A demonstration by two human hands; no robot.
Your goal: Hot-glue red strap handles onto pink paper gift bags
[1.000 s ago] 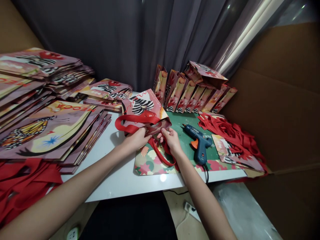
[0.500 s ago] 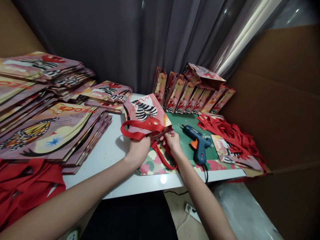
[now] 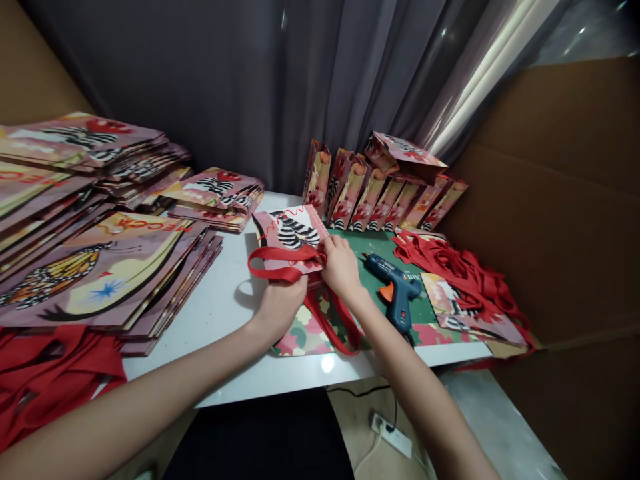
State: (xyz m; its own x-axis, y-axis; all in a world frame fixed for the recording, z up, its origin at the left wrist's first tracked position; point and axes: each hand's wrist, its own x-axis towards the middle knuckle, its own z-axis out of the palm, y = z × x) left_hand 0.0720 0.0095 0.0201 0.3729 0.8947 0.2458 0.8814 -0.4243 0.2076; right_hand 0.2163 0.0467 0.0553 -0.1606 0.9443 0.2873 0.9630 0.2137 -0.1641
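Both of my hands hold a printed paper gift bag (image 3: 289,230) with a zebra-striped butterfly on its face, near the middle of the table. My left hand (image 3: 283,303) is closed on its near edge, palm side hidden. At the bag's right side, my right hand (image 3: 343,267) grips the edge with bent fingers, thumb out of sight. One red ribbon handle (image 3: 275,272) loops over the bag's face to the left. A second red ribbon (image 3: 343,327) hangs in a loop below onto the patterned sheet. A blue glue gun (image 3: 395,287) with an orange trigger lies right of my right hand.
Flat printed bags (image 3: 115,273) are stacked at left, with red ribbons (image 3: 55,373) in front. Several standing bags (image 3: 385,200) line the back by the curtain (image 3: 225,87). A ribbon heap (image 3: 460,267) lies at right on the green cutting mat (image 3: 370,243). A cardboard wall (image 3: 565,200) rises beyond.
My right hand has moved up from the bag's lower corner to its right side. The bag has tilted flatter and shifted slightly down in view; the hanging ribbon loop has swung a little.
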